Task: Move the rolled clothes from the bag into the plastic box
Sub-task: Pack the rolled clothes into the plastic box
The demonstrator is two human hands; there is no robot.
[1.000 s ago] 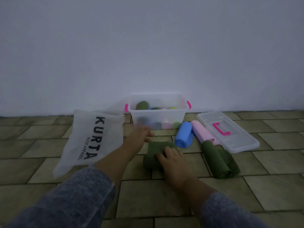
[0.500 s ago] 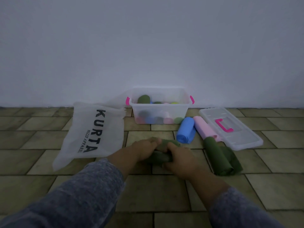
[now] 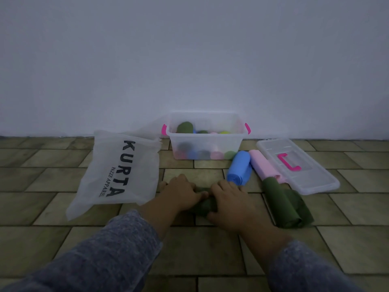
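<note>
A dark green cloth roll (image 3: pixel 203 204) lies on the tiled floor in front of me. My left hand (image 3: pixel 182 189) grips its left end and my right hand (image 3: pixel 228 202) grips its right part, covering most of it. The clear plastic box (image 3: pixel 205 141) with pink handles stands by the wall and holds several rolled clothes. A white bag (image 3: pixel 120 171) printed KURTA lies flat to the left. A blue roll (image 3: pixel 240 167), a pink roll (image 3: pixel 263 166) and a second green roll (image 3: pixel 284 205) lie on the floor to the right.
The box's clear lid (image 3: pixel 296 165) with a pink handle lies on the floor at the right, touching the pink roll. A plain white wall (image 3: pixel 189 60) rises directly behind the box. Brown floor tiles (image 3: pixel 200 249) spread toward me.
My left hand came back from near the box to the green cloth. Both hands closed over it and drew it closer to me into a tighter roll.
</note>
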